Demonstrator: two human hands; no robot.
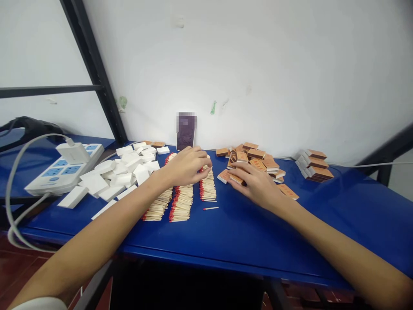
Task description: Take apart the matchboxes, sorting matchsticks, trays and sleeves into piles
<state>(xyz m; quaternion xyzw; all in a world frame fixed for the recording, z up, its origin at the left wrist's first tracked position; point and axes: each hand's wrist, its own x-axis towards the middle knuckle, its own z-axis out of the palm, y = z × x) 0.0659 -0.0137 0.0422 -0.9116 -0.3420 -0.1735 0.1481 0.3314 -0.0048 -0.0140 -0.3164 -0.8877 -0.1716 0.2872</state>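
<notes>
My left hand [189, 165] reaches over the rows of red-tipped matches. Its thumb and fingers close around the far end of the right-hand match row [208, 189]; the exact grip is partly hidden. The middle match row [180, 206] and the left match row [158, 206] lie partly beneath my left hand and forearm. One loose match [211, 209] lies apart, nearer the front edge. My right hand [254, 183] is at the pile of orange-brown matchboxes [258, 153], its fingers bent around a matchbox [237, 179] at the pile's near left side.
White boxes [121, 178] lie heaped at left, beside a power strip [67, 168] with a plugged-in charger [72, 153]. A phone [186, 133] leans against the wall. Stacked matchboxes [318, 163] stand at right on the blue table [348, 211]. Dark metal posts [97, 69] rise at the sides.
</notes>
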